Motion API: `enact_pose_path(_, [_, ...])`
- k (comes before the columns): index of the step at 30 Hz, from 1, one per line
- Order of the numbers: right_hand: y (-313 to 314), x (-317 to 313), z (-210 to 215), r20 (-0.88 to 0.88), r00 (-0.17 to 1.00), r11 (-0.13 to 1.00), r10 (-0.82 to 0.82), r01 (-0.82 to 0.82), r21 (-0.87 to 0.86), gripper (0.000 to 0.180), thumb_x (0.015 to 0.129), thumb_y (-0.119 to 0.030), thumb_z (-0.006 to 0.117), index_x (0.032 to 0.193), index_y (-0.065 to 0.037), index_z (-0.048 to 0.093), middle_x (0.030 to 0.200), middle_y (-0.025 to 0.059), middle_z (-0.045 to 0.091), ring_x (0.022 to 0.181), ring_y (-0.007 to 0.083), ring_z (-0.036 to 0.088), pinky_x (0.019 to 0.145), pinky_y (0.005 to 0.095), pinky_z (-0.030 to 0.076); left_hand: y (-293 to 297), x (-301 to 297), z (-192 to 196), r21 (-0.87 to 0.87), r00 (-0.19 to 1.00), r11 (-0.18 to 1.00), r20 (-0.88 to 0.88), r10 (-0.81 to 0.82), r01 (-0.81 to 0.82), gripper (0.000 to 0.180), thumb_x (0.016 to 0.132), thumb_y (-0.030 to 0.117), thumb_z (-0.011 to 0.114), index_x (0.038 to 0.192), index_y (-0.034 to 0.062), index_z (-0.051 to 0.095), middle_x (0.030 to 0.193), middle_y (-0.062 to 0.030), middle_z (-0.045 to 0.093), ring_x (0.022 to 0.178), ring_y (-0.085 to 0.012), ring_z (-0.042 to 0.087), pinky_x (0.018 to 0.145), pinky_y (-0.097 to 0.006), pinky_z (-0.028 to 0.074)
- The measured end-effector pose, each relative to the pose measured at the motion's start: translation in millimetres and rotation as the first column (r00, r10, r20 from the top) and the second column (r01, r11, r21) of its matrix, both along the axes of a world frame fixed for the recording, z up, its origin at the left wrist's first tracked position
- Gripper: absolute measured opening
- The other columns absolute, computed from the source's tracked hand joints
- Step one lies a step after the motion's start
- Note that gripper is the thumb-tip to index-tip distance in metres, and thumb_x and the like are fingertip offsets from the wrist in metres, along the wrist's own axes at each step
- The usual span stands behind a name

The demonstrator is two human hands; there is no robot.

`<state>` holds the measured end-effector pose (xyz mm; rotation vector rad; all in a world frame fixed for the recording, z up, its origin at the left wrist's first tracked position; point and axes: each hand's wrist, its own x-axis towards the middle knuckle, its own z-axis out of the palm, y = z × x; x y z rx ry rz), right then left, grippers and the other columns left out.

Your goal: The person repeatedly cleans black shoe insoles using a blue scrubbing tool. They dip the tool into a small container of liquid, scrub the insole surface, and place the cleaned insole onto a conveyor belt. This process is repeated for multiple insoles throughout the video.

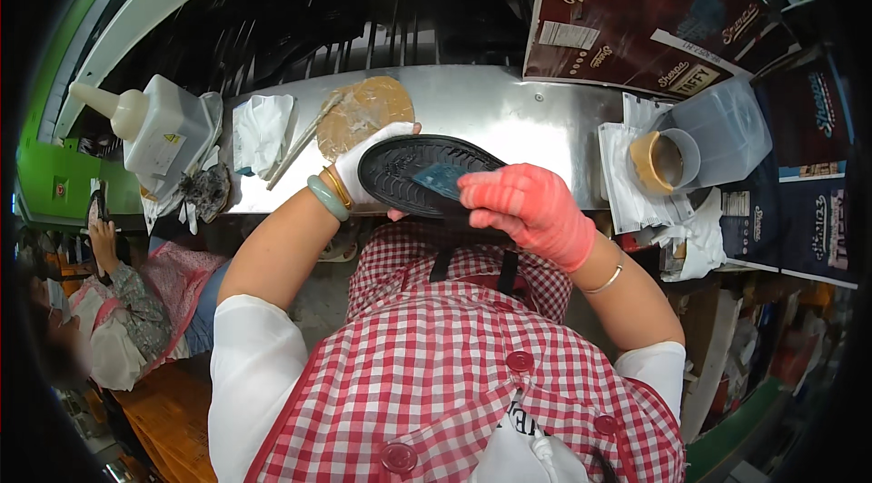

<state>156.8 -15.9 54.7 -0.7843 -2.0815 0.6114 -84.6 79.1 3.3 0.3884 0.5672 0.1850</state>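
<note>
In front of my apron I hold a black, oval, ridged shoe sole [391,176], tilted above the near edge of the metal worktop [481,106]. My left hand [352,176], in a white glove, is closed round the sole's left end, with some fingers hidden beneath it. My right hand [531,211], in a pinkish-red glove, has its fingers pinched together at the sole's right part. They grip the end of a thin bluish flat piece [440,180] that lies against the sole's inner face. Its exact kind does not show.
A white squeeze bottle [163,133], crumpled white paper [262,133], a thin stick [304,142] and a brown round disc [386,106] are at left. At right stand a taped cup [668,161], a clear container [731,133] and maroon cardboard [618,29]. Another person [154,301] sits far left.
</note>
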Motion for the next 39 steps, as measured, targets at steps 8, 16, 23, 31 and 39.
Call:
enact_pose_path(8, [-26.3,21.5,37.0,0.147,0.981,0.992,-0.127,0.129,0.000,0.020,0.073,-0.006,0.069,0.091,-0.004,0.063,0.092,0.0109,0.067,0.078,0.0257,0.064,0.068,0.0322,0.051,-7.5,-30.8,-20.0,0.111,0.997,0.991,0.020,0.070,-0.072,0.053,0.092,0.044,0.040,0.114,-0.0016,0.054,0.103,-0.0170,0.065,0.082,-0.0254,0.065,0.074,-0.037,0.054])
enact_pose_path(16, [-49.1,12.1,22.4,-0.523,0.772,0.883,-0.361,0.463,0.074,0.021,0.087,-0.007,0.061,0.107,0.000,0.060,0.107,0.0160,0.062,0.079,0.0188,0.062,0.061,0.0261,0.050,-64.7,-63.2,33.8,0.330,0.940,0.888,0.221,0.258,-0.321,0.062,0.088,0.042,0.047,0.132,0.0001,0.041,0.114,-0.0232,0.059,0.089,-0.0368,0.064,0.072,-0.051,0.055])
enact_pose_path(23, [-58.8,14.3,0.1,-0.539,0.699,0.800,-0.471,0.596,0.074,0.026,0.089,-0.007,0.058,0.116,-0.003,0.058,0.114,0.0123,0.061,0.081,0.0154,0.062,0.062,0.0226,0.047,-52.8,-91.6,147.2,0.360,0.644,0.588,0.659,0.389,-0.724,0.062,0.088,0.045,0.051,0.133,0.0024,0.041,0.126,-0.0191,0.051,0.107,-0.0339,0.058,0.084,-0.056,0.050])
enact_pose_path(31, [-42.7,-17.0,-2.3,-0.471,0.743,0.807,-0.475,0.582,0.103,0.027,0.089,0.000,0.056,0.115,-0.003,0.058,0.112,0.0110,0.061,0.091,0.0178,0.062,0.073,0.0250,0.050,92.2,-59.2,213.9,0.254,0.412,0.324,0.538,0.735,-0.911,0.065,0.093,0.057,0.029,0.121,0.0000,0.045,0.119,-0.0217,0.054,0.107,-0.0403,0.055,0.088,-0.053,0.048])
enact_pose_path(39, [-32.0,-12.2,-55.5,-0.213,0.793,0.756,-0.571,0.609,0.242,0.029,0.086,0.000,0.057,0.115,-0.002,0.059,0.113,0.0192,0.061,0.103,0.0321,0.061,0.090,0.0359,0.047,1.8,-41.8,72.6,0.421,0.813,0.702,0.198,0.547,-0.575,0.041,0.095,0.026,0.044,0.125,-0.0010,0.046,0.112,-0.0172,0.058,0.097,-0.0284,0.061,0.086,-0.039,0.050])
